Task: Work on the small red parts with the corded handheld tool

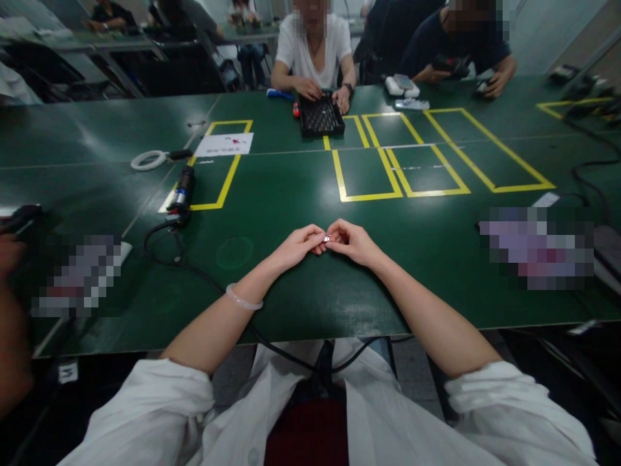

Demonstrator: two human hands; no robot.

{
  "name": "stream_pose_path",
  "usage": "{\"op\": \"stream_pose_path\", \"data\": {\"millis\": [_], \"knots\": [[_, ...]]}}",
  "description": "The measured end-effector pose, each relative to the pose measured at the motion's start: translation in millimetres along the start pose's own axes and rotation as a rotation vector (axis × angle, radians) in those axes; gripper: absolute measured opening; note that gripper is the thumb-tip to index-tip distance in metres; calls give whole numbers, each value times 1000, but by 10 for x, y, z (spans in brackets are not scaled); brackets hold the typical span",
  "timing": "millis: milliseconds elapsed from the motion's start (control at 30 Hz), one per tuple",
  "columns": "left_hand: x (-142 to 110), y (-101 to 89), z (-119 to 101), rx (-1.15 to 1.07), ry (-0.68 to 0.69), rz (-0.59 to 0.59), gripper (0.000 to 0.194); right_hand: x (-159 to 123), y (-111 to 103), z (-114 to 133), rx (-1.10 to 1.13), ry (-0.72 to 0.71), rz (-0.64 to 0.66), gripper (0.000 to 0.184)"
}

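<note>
Over the near middle of the green table [281, 291], my left hand [303, 246] and my right hand [352, 243] meet at the fingertips. Between them shows a small shiny silvery piece [326, 239], too small to name. Both hands have their fingers curled and pinched around it. A pale bangle [244, 298] circles my left wrist. The fingers hide most of the piece.
Left of my hands lies a black cylindrical device [183, 188] with a cable running toward me. Yellow tape outlines [371, 196] mark the table. Across it, a person in white [313, 52] handles a black tray [323, 133]. Blurred-out items lie at both sides.
</note>
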State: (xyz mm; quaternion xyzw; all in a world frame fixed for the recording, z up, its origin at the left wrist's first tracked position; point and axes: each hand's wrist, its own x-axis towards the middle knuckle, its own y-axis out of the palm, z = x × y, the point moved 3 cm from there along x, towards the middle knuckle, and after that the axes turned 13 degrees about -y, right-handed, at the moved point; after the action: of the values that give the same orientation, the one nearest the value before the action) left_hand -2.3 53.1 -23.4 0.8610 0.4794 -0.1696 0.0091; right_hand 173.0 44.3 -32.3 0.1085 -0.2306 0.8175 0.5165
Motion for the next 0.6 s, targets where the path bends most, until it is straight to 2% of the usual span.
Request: {"op": "stream_pose_path", "data": {"millis": [167, 333, 600], "knots": [[-18, 15, -15, -17, -22, -2, 33, 6, 9, 6, 20, 13, 11, 27], [-16, 20, -4, -44, 11, -2, 30, 15, -3, -10, 95, 67, -19, 29], [-24, 15, -13, -38, 7, -31, 30, 33, -22, 37, 6, 17, -4, 24]]}}
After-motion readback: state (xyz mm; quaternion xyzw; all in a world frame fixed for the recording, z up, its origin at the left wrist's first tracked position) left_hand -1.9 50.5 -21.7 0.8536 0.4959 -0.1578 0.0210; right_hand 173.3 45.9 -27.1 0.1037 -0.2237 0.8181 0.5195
